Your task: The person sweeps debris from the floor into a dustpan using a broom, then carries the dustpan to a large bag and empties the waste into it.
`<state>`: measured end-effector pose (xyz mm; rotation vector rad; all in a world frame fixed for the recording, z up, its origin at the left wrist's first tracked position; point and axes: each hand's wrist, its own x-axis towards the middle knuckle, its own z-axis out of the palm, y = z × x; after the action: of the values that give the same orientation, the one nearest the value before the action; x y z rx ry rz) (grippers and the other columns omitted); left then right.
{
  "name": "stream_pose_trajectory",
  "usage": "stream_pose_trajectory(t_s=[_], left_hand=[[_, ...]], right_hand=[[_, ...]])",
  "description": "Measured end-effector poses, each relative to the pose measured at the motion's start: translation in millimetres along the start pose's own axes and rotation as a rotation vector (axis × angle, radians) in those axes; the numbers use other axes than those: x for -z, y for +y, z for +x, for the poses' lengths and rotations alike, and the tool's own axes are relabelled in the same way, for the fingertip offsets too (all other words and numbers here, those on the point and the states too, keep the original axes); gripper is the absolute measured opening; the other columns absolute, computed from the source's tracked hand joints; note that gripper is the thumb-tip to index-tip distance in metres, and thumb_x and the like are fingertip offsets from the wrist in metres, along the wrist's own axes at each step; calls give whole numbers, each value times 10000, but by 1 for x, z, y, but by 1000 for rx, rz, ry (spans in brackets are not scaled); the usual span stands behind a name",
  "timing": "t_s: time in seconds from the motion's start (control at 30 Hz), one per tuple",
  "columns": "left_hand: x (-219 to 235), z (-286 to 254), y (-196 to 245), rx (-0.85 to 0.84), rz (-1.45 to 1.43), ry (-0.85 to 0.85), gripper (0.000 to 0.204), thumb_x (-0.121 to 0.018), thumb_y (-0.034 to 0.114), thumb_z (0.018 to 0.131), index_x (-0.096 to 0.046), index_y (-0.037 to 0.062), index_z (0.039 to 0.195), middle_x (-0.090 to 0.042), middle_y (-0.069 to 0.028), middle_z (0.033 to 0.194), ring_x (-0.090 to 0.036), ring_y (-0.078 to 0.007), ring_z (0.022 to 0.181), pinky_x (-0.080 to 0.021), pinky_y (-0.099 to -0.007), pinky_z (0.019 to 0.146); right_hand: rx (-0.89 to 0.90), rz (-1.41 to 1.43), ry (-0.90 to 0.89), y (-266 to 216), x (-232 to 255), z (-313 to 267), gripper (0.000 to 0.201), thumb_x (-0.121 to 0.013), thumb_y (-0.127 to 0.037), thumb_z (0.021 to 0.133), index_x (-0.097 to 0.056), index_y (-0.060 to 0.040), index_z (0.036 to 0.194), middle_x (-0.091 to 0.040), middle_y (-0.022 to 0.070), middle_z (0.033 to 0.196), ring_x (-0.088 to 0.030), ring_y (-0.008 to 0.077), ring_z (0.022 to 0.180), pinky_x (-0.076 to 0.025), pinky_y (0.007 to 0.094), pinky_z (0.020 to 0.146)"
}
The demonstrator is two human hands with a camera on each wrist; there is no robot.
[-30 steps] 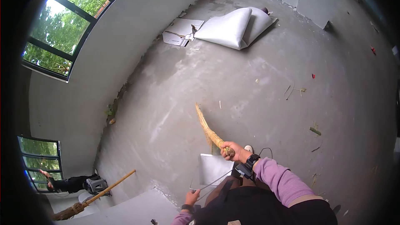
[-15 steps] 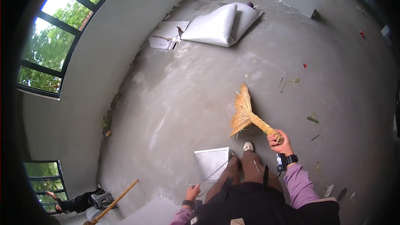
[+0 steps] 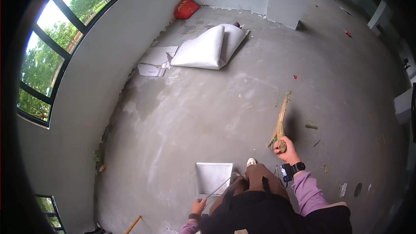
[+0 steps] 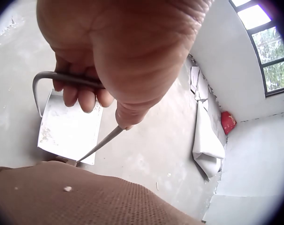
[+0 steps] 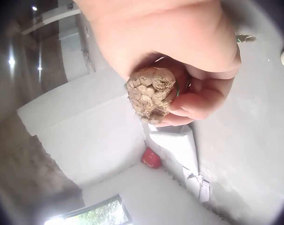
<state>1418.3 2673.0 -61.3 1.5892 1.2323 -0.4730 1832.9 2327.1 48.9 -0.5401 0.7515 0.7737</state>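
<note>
My right hand (image 3: 286, 149) grips the handle of a straw hand broom (image 3: 281, 123), its bristles pointing away across the floor in the head view. The cut butt end of the broom (image 5: 151, 93) shows between the curled fingers in the right wrist view. Down at the left, my left hand (image 3: 199, 206) holds the thin bent metal handle of a white dustpan (image 3: 213, 177). In the left wrist view the left fingers (image 4: 87, 101) wrap this metal handle (image 4: 104, 143), with the dustpan (image 4: 69, 129) on the floor beneath it, beside my feet.
Plant bits, with a green stalk piece (image 3: 311, 126), and a red scrap (image 3: 295, 77) litter the floor at the right. Farther off lie a folded white sheet (image 3: 199, 50), torn cardboard (image 3: 154, 63) and a red bag (image 3: 186, 8). A wooden pole (image 3: 133, 224) shows at lower left.
The right hand has swung the broom from in front of the dustpan over to the right, its bristles now pointing farther forward. The left hand keeps its hold on the dustpan handle.
</note>
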Motion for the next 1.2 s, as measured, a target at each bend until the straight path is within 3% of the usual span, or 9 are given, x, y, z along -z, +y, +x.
stream_pose_trajectory(t_s=[0.23,0.37,0.43,0.53,0.57,0.67,0.73,0.97,1.2], left_hand=[[8,28,32,-65,84,-13,346,-628,336,779,-609,-3,714,-590,-49,633,-555,-126,584,-436,-283,527],[10,72,30,-123,300,15,353,-632,346,769,-611,-1,713,-598,-62,626,-558,-133,565,-438,-290,524],[13,72,54,-117,380,-13,378,-627,365,768,-617,-10,724,-605,-75,627,-564,-145,572,-446,-300,540],[15,48,124,-32,380,-27,476,-621,395,734,-621,-80,748,-633,-196,694,-631,-271,680,-469,-373,616],[16,52,131,-24,395,-30,471,-620,393,736,-621,-78,757,-634,-192,699,-629,-265,680,-468,-368,614],[19,67,150,-22,419,-34,440,-615,383,752,-623,-57,772,-632,-149,699,-611,-219,663,-460,-337,599],[20,73,166,-49,404,-25,397,-610,370,772,-624,-27,766,-622,-80,677,-578,-148,630,-449,-298,578],[17,100,235,1,312,-62,358,-607,331,785,-619,-26,772,-616,-74,677,-575,-132,627,-444,-272,563],[28,134,280,-26,139,-81,298,-604,287,820,-565,-9,816,-567,-33,670,-526,-107,588,-411,-253,496]], right_hand=[[-171,36,-198,15,-69,24,139,-563,-149,783,-439,-101,822,-477,17,686,-493,128,604,-372,266,467],[-305,55,-235,2,-125,89,174,-565,-147,774,-440,-87,879,-470,12,683,-477,111,570,-357,236,451],[-376,79,-291,-2,-137,134,181,-561,-163,775,-450,-82,892,-471,8,669,-471,109,550,-350,231,440],[-388,105,-300,-13,-157,171,250,-547,-178,782,-417,-32,938,-458,5,709,-485,76,550,-344,204,420],[-404,131,-291,-19,-159,182,250,-547,-183,785,-417,-30,933,-458,5,705,-484,78,546,-343,202,417],[-453,286,-226,-47,-138,200,189,-549,-174,788,-446,-45,879,-446,-1,642,-462,91,529,-329,200,417],[-360,390,-230,-70,-115,187,251,-548,-175,788,-426,-2,924,-450,6,670,-460,90,521,-336,198,412],[-112,628,-138,-153,-23,98,445,-597,-207,771,-375,88,1018,-489,7,722,-479,79,544,-358,196,436],[164,659,-119,-219,32,46,368,-569,-224,801,-399,33,1001,-506,-11,720,-510,69,557,-375,200,442]])
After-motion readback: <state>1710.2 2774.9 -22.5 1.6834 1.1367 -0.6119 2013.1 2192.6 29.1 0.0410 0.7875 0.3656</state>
